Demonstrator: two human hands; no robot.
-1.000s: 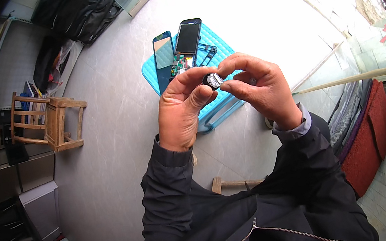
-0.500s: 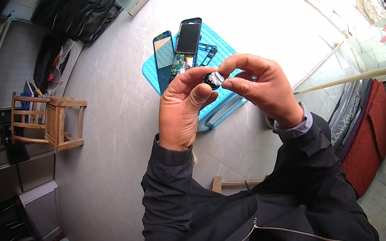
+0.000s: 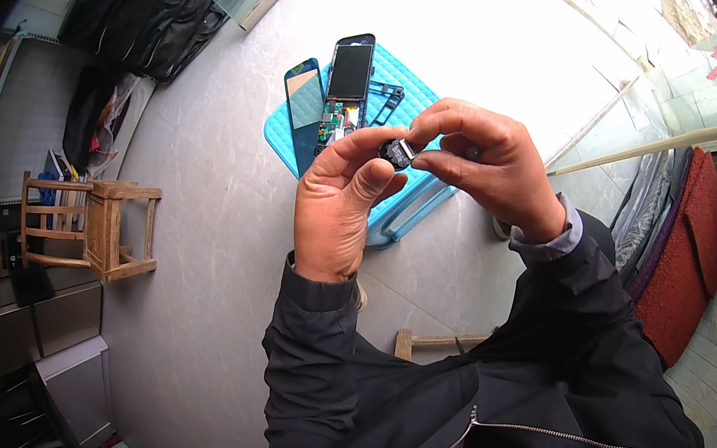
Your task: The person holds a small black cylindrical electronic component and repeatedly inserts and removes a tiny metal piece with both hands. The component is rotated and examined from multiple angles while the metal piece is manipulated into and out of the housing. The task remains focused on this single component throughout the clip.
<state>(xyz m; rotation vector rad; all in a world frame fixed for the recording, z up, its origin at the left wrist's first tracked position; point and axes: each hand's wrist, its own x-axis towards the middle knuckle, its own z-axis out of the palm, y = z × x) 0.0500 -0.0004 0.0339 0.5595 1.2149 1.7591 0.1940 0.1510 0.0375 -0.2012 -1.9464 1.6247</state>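
In front of me, my left hand (image 3: pixel 332 200) pinches a small round black part (image 3: pixel 395 155) between thumb and forefinger. A narrow silvery strip (image 3: pixel 408 152) shows on its right side. The thumb and forefinger of my right hand (image 3: pixel 488 158) close on that strip; whether it is separate from the black part I cannot tell. Something small and shiny (image 3: pixel 473 153) sits among my curled right fingers, too small to name. Beyond my hands, an opened handheld device (image 3: pixel 352 72) with a dark screen and bare green circuit board (image 3: pixel 331 121) lies on a blue plastic stool (image 3: pixel 406 73).
Left of the device lies a dark glossy panel (image 3: pixel 306 102); to its right is a black plastic frame (image 3: pixel 387 101). A wooden chair (image 3: pixel 103 220) stands at left on the grey tiled floor (image 3: pixel 209 339). At right are a red mat (image 3: pixel 683 254) and a glass panel edge (image 3: pixel 662 145).
The small part has turned between my fingers: its silvery side, broad before, now shows as a narrow strip, and more of the black face is visible. My hands have barely shifted.
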